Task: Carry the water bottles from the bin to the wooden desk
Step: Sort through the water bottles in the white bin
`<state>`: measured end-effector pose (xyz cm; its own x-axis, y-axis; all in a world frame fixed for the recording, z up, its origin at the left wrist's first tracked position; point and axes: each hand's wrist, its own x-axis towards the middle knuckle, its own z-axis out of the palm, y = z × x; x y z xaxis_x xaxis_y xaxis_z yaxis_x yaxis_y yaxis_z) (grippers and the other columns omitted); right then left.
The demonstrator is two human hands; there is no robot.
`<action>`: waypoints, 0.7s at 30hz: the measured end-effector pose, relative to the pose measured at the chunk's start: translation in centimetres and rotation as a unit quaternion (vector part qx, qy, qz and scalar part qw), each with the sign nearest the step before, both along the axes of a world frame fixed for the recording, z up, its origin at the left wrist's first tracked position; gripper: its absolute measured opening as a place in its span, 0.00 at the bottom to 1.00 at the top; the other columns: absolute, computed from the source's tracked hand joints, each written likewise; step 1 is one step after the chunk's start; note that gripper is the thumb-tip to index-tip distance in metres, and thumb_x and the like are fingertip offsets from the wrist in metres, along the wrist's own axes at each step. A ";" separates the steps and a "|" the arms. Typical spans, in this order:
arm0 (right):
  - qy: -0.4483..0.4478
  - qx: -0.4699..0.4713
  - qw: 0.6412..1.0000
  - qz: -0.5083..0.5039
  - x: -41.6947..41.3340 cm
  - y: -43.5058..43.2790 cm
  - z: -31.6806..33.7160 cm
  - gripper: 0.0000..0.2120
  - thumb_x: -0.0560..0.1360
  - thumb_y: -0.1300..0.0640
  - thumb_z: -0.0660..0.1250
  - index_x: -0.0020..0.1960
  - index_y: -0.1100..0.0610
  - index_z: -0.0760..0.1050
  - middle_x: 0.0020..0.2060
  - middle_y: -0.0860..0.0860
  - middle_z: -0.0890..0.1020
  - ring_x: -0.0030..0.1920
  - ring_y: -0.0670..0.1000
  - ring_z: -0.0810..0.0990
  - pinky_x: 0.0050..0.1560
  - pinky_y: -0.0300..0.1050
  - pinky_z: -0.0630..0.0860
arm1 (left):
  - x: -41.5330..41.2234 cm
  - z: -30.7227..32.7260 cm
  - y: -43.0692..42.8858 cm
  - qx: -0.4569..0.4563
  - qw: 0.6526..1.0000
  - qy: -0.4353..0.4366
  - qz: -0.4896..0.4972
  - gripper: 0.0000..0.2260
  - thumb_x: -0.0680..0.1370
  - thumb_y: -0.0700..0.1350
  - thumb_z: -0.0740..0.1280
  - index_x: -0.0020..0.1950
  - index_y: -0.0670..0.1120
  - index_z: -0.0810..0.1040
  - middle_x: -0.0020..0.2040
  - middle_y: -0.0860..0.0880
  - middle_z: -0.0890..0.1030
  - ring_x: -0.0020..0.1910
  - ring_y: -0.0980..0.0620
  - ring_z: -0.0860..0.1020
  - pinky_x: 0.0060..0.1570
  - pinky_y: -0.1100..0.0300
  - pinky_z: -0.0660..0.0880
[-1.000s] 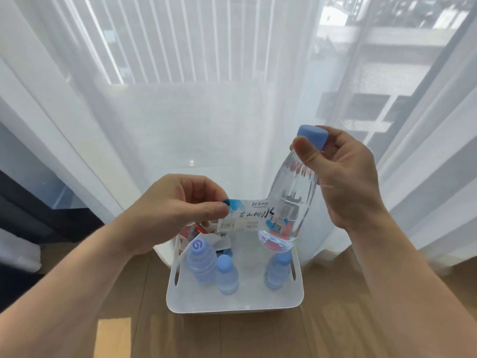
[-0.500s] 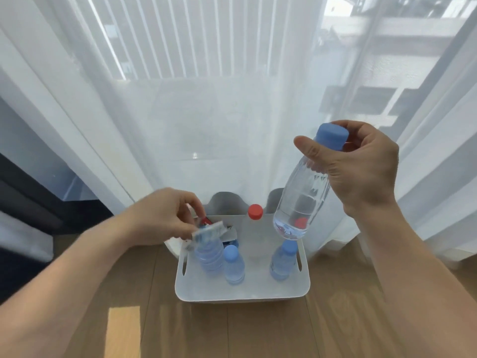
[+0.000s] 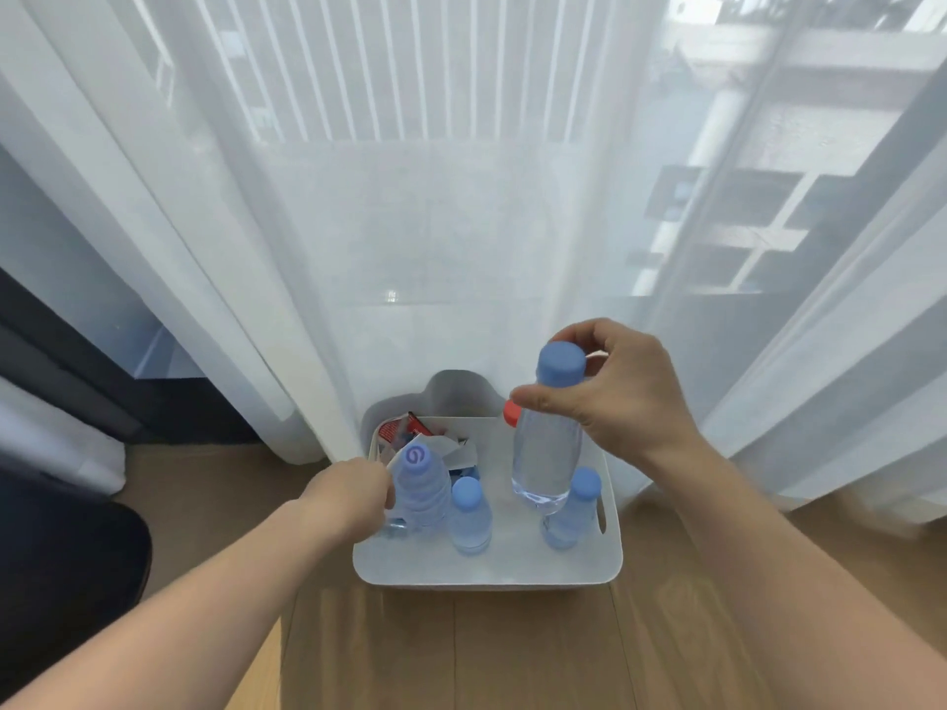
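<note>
Fingers (image 3: 533,402) of the right hand (image 3: 625,402) curl round the neck of a clear bottle (image 3: 546,453), just under its blue cap (image 3: 561,363). The bottle hangs upright in the air over the right half of the white bin (image 3: 487,571). The left hand (image 3: 353,491) is at the bin's left wall, against the swirl-cap bottle (image 3: 417,484). Its fingers are hidden behind the back of the hand, so I cannot tell if they hold anything. A sheer white curtain (image 3: 461,222) fills the back, its hem down on the wooden floor (image 3: 461,653). The bin stands on the floor, its far side at the curtain. Inside, three bottles stand upright: swirl-cap bottle at left, middle bottle (image 3: 469,515) beside it, right bottle (image 3: 574,515) partly behind the held one. Torn label scraps (image 3: 446,448) lie at back left. A red cap (image 3: 511,413) peeks out at the back, beside the thumb.
</note>
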<state>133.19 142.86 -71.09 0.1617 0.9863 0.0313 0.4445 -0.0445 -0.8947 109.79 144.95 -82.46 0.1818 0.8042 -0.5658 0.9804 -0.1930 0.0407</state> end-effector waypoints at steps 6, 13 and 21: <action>-0.114 -0.074 0.987 0.085 -0.7 0.3 -3.5 0.20 0.57 0.57 0.81 0.46 0.52 0.77 0.38 0.42 0.78 0.37 0.40 0.75 0.37 0.26 0.72 | -0.2 1.7 0.6 -0.029 0.999 0.018 -0.006 0.12 0.74 0.39 0.59 0.54 0.47 0.78 0.57 0.46 0.81 0.49 0.48 0.79 0.53 0.56 0.77; -0.218 -0.155 0.949 0.167 -0.7 -0.3 -8.3 0.16 0.64 0.65 0.74 0.49 0.55 0.77 0.48 0.49 0.79 0.49 0.49 0.75 0.43 0.34 0.70 | -0.1 5.0 1.0 0.002 0.999 -0.053 0.005 0.17 0.78 0.45 0.58 0.66 0.50 0.73 0.64 0.50 0.78 0.58 0.49 0.77 0.59 0.58 0.74; -0.256 -0.195 0.935 0.152 -0.4 -0.5 -10.5 0.14 0.66 0.67 0.72 0.50 0.55 0.78 0.52 0.53 0.82 0.53 0.53 0.79 0.55 0.46 0.77 | 0.8 5.6 1.0 0.017 0.995 -0.086 -0.038 0.17 0.78 0.46 0.57 0.66 0.53 0.72 0.63 0.49 0.79 0.57 0.48 0.77 0.58 0.57 0.74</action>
<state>132.75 142.32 -81.63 -0.0653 0.9367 -0.3439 0.8548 -0.1253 -0.5035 110.54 145.99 -76.81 0.3347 0.8027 -0.4935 0.9420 -0.2704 0.1990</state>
